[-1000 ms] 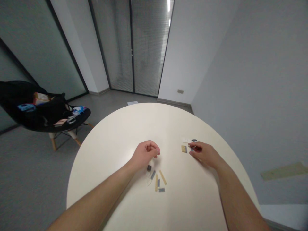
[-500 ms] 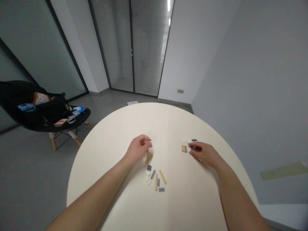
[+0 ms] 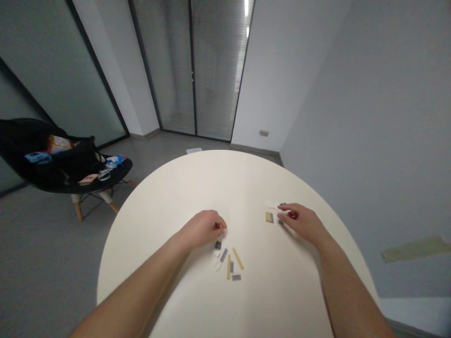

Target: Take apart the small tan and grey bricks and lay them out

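Note:
My left hand [image 3: 206,228] is low over the table, thumb and fingers brought together in a pinch; what lies between the tips is too small to make out. Just below it are a dark grey square brick [image 3: 218,245], small white pieces [image 3: 217,255], a grey plate [image 3: 224,255] and long tan strips [image 3: 238,258]. On the right, my right hand [image 3: 299,220] has thumb and forefinger apart. Beside its fingertips lie a block of tan and grey bricks [image 3: 269,217] and white pieces [image 3: 272,204]. Dark pieces [image 3: 283,204] are partly covered by that hand.
Everything lies on a round cream table [image 3: 225,178]. A black chair [image 3: 116,173] with a bag and packets on it stands to the left. Behind are a glass door [image 3: 214,84] and a grey wall [image 3: 369,141] on the right.
My left hand has come down and slightly right, now covering the tan piece that showed beneath it. The fingers of my right hand have spread a little, beside the same bricks.

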Motion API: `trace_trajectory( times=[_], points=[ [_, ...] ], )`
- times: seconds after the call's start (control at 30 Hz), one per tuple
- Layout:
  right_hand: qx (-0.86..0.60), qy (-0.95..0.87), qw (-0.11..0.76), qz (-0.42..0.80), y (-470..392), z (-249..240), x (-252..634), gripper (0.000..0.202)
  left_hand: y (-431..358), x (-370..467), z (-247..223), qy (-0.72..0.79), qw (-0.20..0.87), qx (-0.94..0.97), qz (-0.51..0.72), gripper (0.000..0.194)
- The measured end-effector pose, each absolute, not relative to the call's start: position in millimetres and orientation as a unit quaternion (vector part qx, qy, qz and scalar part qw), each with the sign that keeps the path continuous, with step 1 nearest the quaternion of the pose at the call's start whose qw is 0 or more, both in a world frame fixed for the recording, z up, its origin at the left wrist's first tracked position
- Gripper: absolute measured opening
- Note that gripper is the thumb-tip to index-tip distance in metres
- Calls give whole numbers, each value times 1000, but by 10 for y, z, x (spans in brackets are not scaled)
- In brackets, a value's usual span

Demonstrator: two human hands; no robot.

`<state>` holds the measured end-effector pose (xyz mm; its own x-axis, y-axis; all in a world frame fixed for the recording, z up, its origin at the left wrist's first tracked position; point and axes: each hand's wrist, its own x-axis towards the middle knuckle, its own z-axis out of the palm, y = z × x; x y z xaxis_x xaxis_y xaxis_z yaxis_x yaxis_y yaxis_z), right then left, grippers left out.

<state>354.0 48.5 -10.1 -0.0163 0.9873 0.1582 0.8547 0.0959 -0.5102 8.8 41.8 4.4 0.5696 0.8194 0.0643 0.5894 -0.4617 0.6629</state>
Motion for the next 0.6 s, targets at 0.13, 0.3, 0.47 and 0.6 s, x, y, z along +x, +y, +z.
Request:
trace_trajectory(
  times=[0.13,0.3,0.47,0.6],
  points=[
    [-633,-721,246,138,439,39,3349,33,339,137,131,329,334,873,133,16],
    [-567,-771,148,250,239,216,2869,31,300,188,125,288,333,892,97,15],
    [-490,-811,52,316,69,225,2433,62,277,217,48,337,311,884,89,10],
    [-450,-844,27,291,51,180,2314,57,267,222,33,350,306,881,83,8]
  ],
)
